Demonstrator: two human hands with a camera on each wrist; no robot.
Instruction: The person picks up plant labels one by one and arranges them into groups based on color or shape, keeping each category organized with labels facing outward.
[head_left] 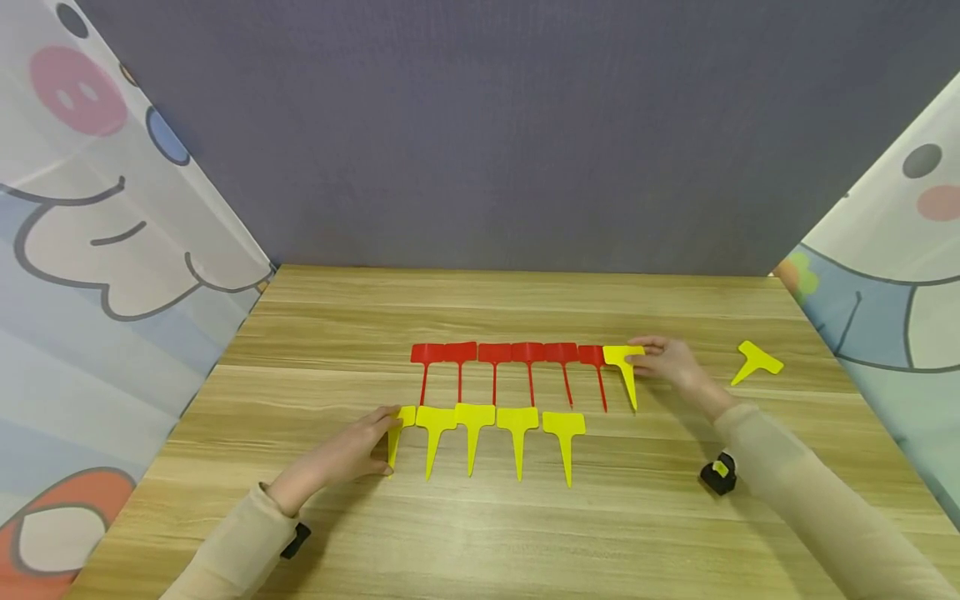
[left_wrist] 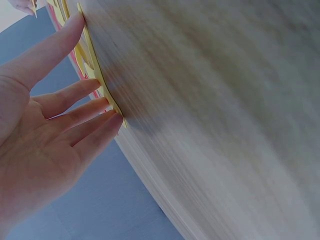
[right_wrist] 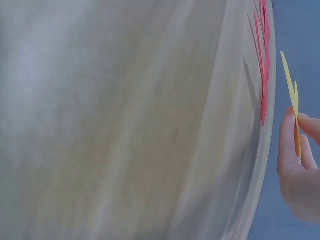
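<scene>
My right hand (head_left: pixel 667 363) pinches a yellow T-shaped plant label (head_left: pixel 621 356) by its head, at the right end of a row of red plant labels (head_left: pixel 494 353). In the right wrist view this yellow label (right_wrist: pixel 291 87) is raised off the table between thumb and fingers. With fairly straight fingers, my left hand (head_left: pixel 352 448) touches the leftmost label (head_left: pixel 407 416) of a lower row of yellow labels (head_left: pixel 475 415). Seen from the left wrist, thumb and fingertips rest along that label's edge (left_wrist: pixel 102 82). Part of it is hidden under the fingers.
Another yellow label (head_left: pixel 756 361) lies apart on the right of the wooden table (head_left: pixel 480 542). A dark grey panel (head_left: pixel 480 142) stands behind the table, with cartoon-print cloths (head_left: pixel 67 250) at the sides. Each wrist wears a small black device (head_left: pixel 718 475).
</scene>
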